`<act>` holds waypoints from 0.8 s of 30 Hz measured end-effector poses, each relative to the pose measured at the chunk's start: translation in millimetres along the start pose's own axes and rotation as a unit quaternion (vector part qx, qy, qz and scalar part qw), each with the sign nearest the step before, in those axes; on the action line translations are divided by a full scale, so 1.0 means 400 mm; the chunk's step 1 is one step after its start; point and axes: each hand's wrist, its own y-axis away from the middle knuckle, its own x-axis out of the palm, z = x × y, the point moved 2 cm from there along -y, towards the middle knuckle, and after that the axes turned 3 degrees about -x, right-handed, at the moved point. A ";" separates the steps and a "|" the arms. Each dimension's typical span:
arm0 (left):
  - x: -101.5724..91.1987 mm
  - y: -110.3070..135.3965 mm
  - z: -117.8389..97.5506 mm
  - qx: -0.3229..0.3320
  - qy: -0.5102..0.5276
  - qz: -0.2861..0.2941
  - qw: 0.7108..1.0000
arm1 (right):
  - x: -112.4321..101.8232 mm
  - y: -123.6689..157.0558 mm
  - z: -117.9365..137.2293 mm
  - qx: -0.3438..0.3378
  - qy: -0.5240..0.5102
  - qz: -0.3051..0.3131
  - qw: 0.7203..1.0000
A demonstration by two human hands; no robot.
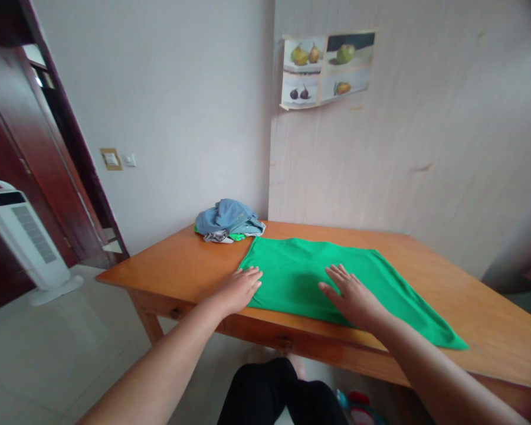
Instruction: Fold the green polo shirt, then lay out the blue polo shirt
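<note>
"Where's the cloth (292, 260)?"

"Spread out on the worktop (168, 260) by its near edge, one corner pointing off to the right."

"And the hands?"

"The left hand (243, 289) is palm down at the cloth's left edge, fingers straight, gripping nothing. The right hand (349, 297) is open over the middle, thumb apart, also holding nothing; I can't tell if it touches."

"Anything around?"

"A clothes heap (228, 217) just beside the far left corner, a fruit poster (324, 71) on the wall (181, 106) behind."
</note>
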 end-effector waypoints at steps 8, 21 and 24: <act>-0.019 0.028 0.026 -0.003 -0.044 0.059 0.997 | 0.048 0.041 0.062 -0.042 0.024 0.052 0.997; -0.056 0.040 0.014 -0.012 -0.057 0.137 0.989 | 0.025 0.040 0.055 -0.046 0.014 0.081 0.996; -0.058 0.023 -0.010 -0.024 -0.060 0.112 0.992 | -0.003 0.043 0.083 -0.048 -0.002 0.078 0.996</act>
